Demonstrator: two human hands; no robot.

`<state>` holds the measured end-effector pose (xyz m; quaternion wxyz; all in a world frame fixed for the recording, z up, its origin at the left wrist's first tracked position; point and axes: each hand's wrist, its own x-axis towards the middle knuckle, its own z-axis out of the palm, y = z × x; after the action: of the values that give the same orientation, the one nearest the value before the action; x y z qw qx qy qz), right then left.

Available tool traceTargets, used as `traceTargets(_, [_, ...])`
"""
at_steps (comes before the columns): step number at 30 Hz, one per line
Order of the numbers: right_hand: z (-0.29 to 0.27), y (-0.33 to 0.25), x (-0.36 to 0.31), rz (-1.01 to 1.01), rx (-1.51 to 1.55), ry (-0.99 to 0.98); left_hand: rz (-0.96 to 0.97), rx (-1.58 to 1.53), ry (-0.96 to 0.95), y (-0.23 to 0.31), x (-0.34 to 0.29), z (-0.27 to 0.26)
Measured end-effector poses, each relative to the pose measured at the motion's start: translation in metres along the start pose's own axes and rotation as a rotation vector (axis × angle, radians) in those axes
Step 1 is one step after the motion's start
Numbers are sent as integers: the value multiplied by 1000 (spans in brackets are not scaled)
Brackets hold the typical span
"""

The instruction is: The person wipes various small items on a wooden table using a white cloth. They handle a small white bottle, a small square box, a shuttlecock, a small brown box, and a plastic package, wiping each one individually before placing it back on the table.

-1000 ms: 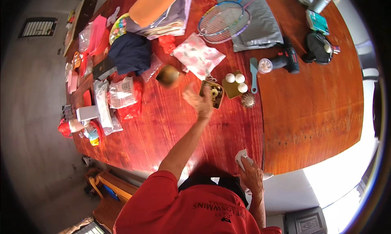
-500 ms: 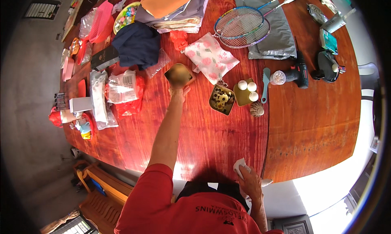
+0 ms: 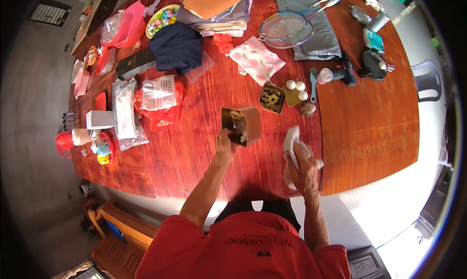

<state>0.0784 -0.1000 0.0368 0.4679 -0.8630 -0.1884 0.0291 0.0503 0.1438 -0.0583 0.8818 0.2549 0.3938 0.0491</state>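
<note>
My left hand [image 3: 227,144] grips the lower edge of a square tin box [image 3: 251,125], tilted so its opening faces left. Some pale and brownish bits show inside; I cannot make out what they are. In my right hand [image 3: 304,167] is a crumpled white cloth [image 3: 292,135], held above the table's front part, a short way right of the box. Beyond both hands stand a small tin of dark and yellow pieces [image 3: 272,98] and an olive tray [image 3: 293,100] with white balls [image 3: 296,88]. A shuttlecock [image 3: 307,109] lies beside them.
The reddish wooden table [image 3: 204,167] carries a floral cloth [image 3: 258,60], two badminton rackets [image 3: 287,30], a cordless drill [image 3: 346,70] and a teal-handled tool [image 3: 313,84]. Leftward lie plastic packets [image 3: 158,93], a dark cloth [image 3: 176,48] and a white box [image 3: 99,119].
My left hand has lifted the tin box, brought it nearer and tipped it sideways. My right hand has risen from the table's front edge over the tabletop with the white cloth.
</note>
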Motion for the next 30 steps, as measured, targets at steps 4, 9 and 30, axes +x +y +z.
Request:
traceTargets(4, [21, -56, 4, -127, 80, 157, -118, -110, -292, 0, -51, 0])
traceTargets(9, [47, -110, -40, -302, -90, 212, 9, -31, -418, 21, -115, 33])
traceTargets(30, [32, -168, -48, -321, 257, 89, 108, 169, -320, 73, -208, 12])
